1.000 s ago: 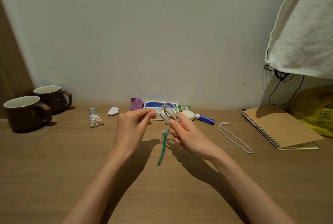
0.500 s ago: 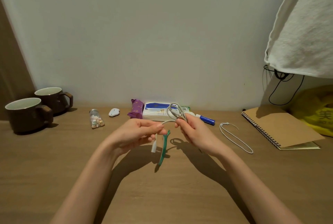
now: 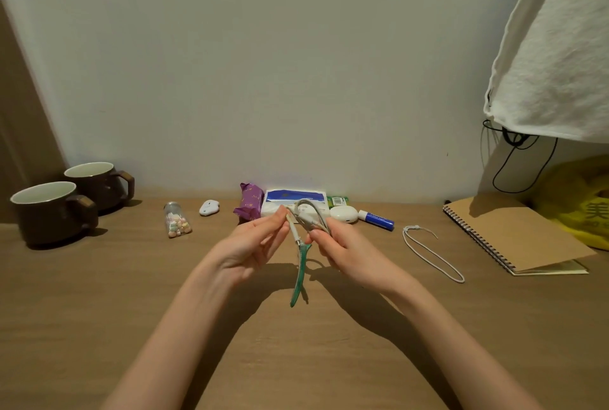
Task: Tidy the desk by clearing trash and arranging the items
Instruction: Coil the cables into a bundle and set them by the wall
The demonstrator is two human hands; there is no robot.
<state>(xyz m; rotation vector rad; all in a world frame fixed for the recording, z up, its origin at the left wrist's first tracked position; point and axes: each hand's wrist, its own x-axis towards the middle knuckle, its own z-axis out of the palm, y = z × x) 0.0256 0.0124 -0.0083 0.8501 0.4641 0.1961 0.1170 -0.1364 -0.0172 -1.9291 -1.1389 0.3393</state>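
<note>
Head view: both hands meet above the desk point(image 3: 99, 327) centre. The right hand point(image 3: 342, 249) pinches a coiled grey cable point(image 3: 311, 211); the left hand point(image 3: 250, 244) grips the cable's white plug end point(image 3: 292, 228) between thumb and fingers. A green clip point(image 3: 300, 274) lies on the desk just below, at 6 o'clock from the hands. At 12 o'clock, by the wall, sit a tissue pack point(image 3: 293, 197), a purple wrapper point(image 3: 248, 202) and a blue marker point(image 3: 377, 220). Two mugs point(image 3: 49, 211) stand at 9 o'clock, a white cord point(image 3: 431, 254) and a notebook point(image 3: 514, 235) at 3 o'clock.
</note>
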